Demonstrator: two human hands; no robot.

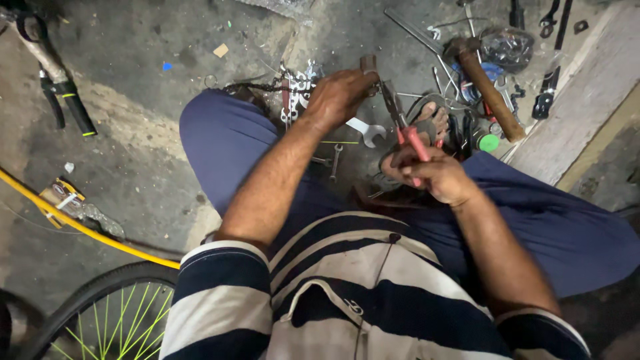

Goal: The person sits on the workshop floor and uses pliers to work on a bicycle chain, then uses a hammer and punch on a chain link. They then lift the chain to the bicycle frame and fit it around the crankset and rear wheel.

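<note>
One bicycle wheel [100, 313] bottom left, yellow spokes. One wooden-handled hammer [490, 90] in the tool pile, top right. One red-handled pliers [403, 130], right hand [437, 177] clamped on its handles. Left hand [337, 97] closed on one small brown part [368, 63] above the knee.

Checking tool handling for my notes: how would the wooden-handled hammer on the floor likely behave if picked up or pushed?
The hammer looks stiff throughout, with a thick wooden handle. It is probably head-heavy, since the metal head sits at one end. Pushed, its round handle might roll a little, though the spanners crowded against it would likely stop it.
</note>
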